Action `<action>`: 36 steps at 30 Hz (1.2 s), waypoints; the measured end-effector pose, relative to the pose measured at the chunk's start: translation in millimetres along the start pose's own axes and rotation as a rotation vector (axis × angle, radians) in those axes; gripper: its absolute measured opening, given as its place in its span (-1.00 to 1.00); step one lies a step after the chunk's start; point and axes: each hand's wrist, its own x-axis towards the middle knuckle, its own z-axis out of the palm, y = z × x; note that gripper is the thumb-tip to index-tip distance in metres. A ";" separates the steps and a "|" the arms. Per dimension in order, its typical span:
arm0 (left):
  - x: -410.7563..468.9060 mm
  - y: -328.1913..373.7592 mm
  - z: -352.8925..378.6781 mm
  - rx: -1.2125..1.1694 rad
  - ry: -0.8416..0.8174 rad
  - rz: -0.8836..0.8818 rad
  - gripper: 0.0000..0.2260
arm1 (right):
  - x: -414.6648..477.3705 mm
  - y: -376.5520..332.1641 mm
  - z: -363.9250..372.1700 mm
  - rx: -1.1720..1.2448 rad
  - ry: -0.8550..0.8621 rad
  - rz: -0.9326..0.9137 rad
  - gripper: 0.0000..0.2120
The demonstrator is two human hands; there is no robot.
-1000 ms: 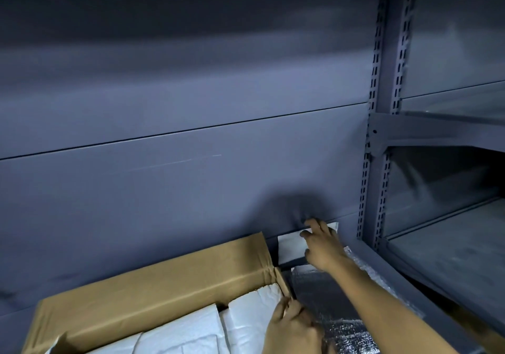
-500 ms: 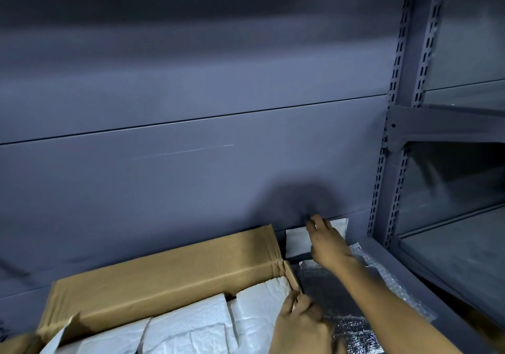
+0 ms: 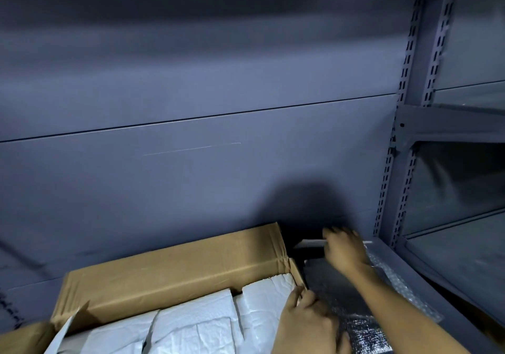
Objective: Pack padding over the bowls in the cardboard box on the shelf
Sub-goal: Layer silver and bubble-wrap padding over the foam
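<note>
Cardboard box [image 3: 175, 277] fills the lower left of the frame, its back flap standing up against the grey shelf [image 3: 426, 261] wall, and white padding [image 3: 196, 321] already lies across its open top; no bowls show beneath it. At the box's right rim, lower centre, the left hand [image 3: 308, 323] is curled with fingertips pinching the cardboard edge, seemingly steadying it. Just right of that, dark foil-faced sheets [image 3: 347, 293] and clear bubble wrap [image 3: 404, 293] lie flat on the shelf beside the box.

Further right and higher in the frame, the right hand [image 3: 345, 247] reaches to the back of the shelf and closes on a pale flat sheet [image 3: 311, 243]. Motion blur hides how firm that hold is. The sheet's long axis runs left to right along the back wall, and it lies up and right of the box's corner. The right hand is clearly the nearer one, so bringing this piece into the box probably means drawing it down and leftward over the rim.
</note>
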 end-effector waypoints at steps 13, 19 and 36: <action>-21.2 -9.1 -73.5 -0.831 0.191 -0.715 -0.74 | -82.0 -73.4 -103.2 0.568 0.235 -0.271 -0.65; -62.7 -77.4 -122.9 -1.641 0.216 -1.241 -0.71 | -112.9 -114.5 -92.0 0.329 0.093 -0.568 -0.56; -99.1 -77.3 -106.9 -0.104 -0.298 -0.955 -0.51 | -127.0 -110.1 -85.7 0.345 -0.551 -0.550 -0.65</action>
